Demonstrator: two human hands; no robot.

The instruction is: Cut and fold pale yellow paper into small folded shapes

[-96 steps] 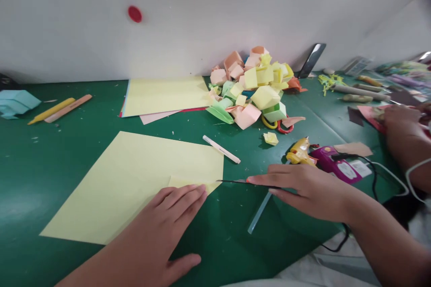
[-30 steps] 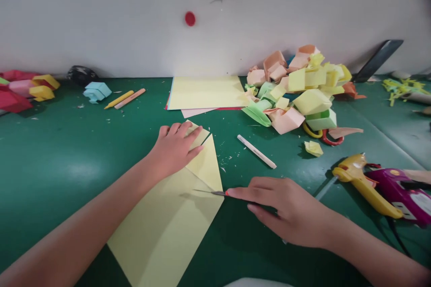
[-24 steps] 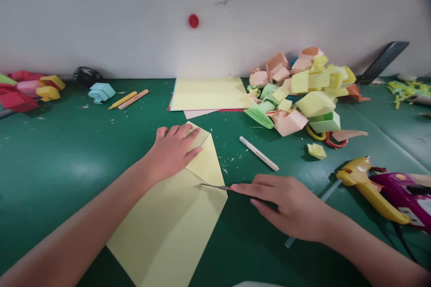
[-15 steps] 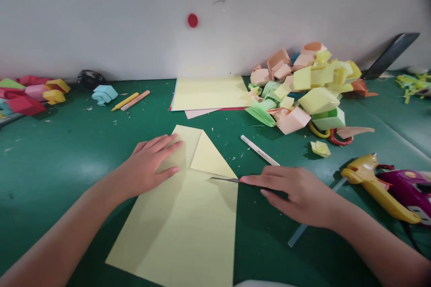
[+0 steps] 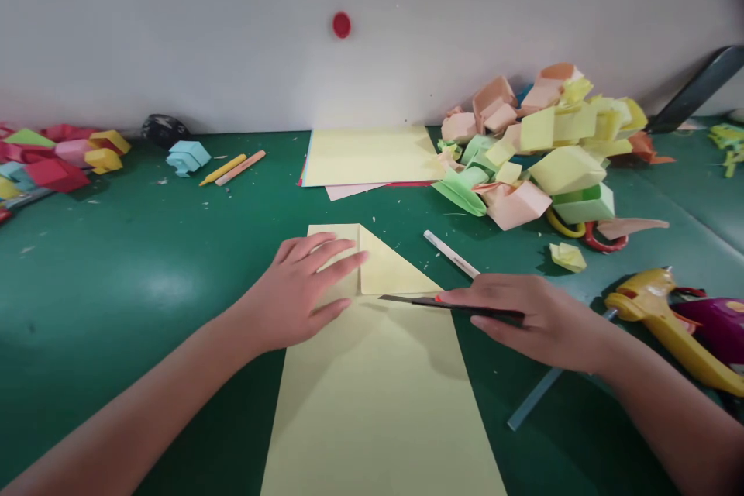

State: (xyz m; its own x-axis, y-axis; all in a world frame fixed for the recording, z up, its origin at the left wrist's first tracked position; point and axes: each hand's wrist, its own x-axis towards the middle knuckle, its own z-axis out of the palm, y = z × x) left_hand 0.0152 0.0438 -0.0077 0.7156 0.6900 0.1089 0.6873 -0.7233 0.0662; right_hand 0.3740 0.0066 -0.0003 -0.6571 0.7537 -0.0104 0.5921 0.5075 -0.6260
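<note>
A large pale yellow sheet of paper (image 5: 377,403) lies before me, its upper right corner folded inward into a triangular flap (image 5: 390,267). My left hand (image 5: 308,287) rests on the upper left of the sheet with fingers spread, the fingertips reaching the flap's left edge. In my right hand (image 5: 528,318) is a craft knife (image 5: 465,308) with a dark handle. Its thin blade points left, just below the flap's lower edge. Whether the blade touches the paper I cannot tell.
A white pen (image 5: 452,254) lies beyond my right hand. Folded paper pieces (image 5: 566,170) are heaped at the back right, scissors handles (image 5: 604,239) under them. A yellow glue gun (image 5: 656,302) lies right, a stack of coloured paper (image 5: 372,159) against the wall, and crayons (image 5: 232,169) at back left.
The sheet has turned so its top edge lies nearly level. My left hand has moved right, onto the flap's edge. The knife has shifted slightly right and up, showing more of its handle.
</note>
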